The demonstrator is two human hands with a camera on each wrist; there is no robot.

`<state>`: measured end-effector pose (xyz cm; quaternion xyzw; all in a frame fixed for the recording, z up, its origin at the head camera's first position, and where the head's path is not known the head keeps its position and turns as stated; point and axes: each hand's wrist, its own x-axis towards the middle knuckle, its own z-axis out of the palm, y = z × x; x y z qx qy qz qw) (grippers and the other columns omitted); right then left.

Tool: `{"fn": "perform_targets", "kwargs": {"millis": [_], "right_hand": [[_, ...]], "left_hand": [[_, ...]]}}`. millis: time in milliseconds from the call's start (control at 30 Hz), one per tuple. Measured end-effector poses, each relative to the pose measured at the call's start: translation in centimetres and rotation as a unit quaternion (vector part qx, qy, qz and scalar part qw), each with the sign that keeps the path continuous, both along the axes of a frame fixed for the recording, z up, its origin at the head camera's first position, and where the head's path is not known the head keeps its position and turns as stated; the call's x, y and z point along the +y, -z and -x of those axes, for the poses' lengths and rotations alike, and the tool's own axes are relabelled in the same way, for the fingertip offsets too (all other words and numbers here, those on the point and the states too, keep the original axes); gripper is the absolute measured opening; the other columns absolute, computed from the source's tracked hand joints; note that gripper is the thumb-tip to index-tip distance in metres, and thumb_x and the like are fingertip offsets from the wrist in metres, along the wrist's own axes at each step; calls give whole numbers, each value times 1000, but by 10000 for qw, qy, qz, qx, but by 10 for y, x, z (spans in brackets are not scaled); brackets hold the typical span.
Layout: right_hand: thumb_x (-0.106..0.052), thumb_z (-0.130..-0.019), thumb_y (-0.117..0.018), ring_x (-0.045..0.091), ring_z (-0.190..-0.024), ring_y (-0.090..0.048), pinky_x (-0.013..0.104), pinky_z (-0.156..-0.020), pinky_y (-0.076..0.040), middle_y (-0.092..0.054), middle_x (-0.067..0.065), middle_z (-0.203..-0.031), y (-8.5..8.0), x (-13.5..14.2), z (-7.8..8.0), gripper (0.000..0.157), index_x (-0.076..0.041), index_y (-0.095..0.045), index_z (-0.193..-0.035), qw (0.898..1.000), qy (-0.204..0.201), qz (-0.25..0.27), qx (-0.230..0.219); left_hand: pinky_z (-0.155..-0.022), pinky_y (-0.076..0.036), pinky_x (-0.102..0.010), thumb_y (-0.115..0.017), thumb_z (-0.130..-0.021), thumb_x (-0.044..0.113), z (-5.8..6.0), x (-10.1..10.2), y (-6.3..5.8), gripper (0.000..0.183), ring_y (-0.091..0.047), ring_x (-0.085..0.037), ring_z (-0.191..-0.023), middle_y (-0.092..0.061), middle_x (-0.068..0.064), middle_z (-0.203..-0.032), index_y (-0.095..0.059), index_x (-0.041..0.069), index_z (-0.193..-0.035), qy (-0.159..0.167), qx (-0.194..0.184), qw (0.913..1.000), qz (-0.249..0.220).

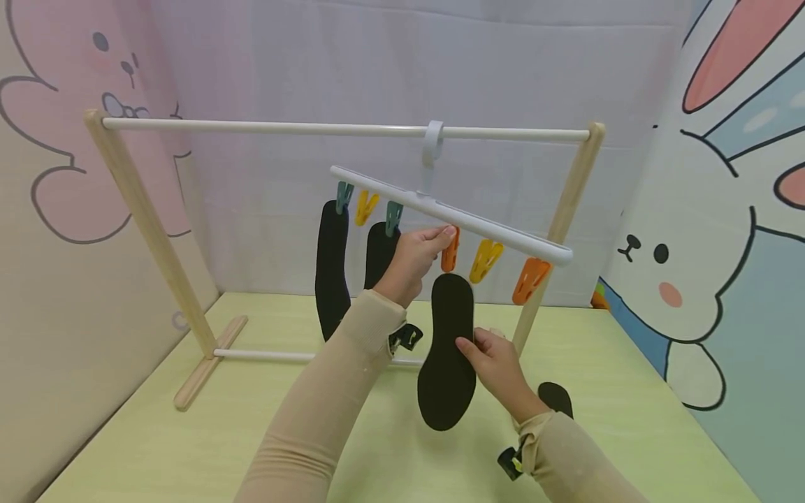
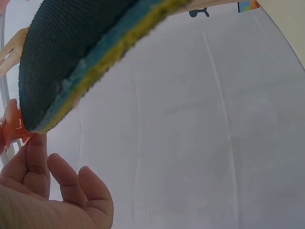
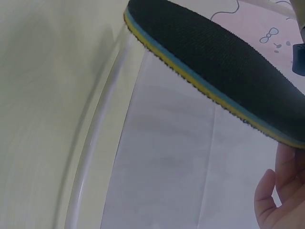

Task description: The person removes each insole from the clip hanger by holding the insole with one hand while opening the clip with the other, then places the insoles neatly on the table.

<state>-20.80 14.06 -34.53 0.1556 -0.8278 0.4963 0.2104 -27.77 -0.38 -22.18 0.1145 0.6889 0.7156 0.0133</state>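
Note:
In the head view my left hand [image 1: 410, 264] pinches the top of an orange clothespin [image 1: 449, 257] hanging from a white bar hanger [image 1: 497, 225]. My right hand [image 1: 501, 367] grips the edge of a black insole [image 1: 445, 377], thumb on its face, and holds it upright with its heel end right at the clothespin's lower tip. The left wrist view has the insole's dark face and blue-and-yellow edge [image 2: 88, 71] close to the orange clothespin [image 2: 10, 126]. In the right wrist view, fingers [image 3: 288, 167] support the insole's side.
Two more insoles hang from teal clothespins at left, one [image 1: 332, 269] in full view. Yellow clothespins [image 1: 486, 261] and another orange clothespin [image 1: 531, 281] hang beside them. The tilted hanger hooks over the rack's top rail [image 1: 270, 128]. Another insole [image 1: 556, 398] lies on the table [image 1: 251, 447].

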Motion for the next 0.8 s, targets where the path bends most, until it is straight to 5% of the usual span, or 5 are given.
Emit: {"fn": "perform_targets", "kwargs": {"millis": [600,800], "right_hand": [[-3,-87,-67,9,-63,-35,25,-56,-32,-37,-2,-64,3,4,-2,28,-4,-52,-64,9996,-39,-148,233],[-3,-87,-67,9,-63,-34,26,-55,-32,-36,-3,-65,4,5,-2,29,-5,-51,-63,9994,-69,-148,317]], "left_hand": [[-106,-33,-44,-57,-97,27,0,-1,1,36,-43,-22,-128,-54,-5,-136,-64,5,-125,68,5,10000,64],[-86,-38,-31,-57,-97,27,-1,-3,1,36,-44,-14,-92,-57,-3,-132,-64,5,-124,155,97,9998,127]]}}
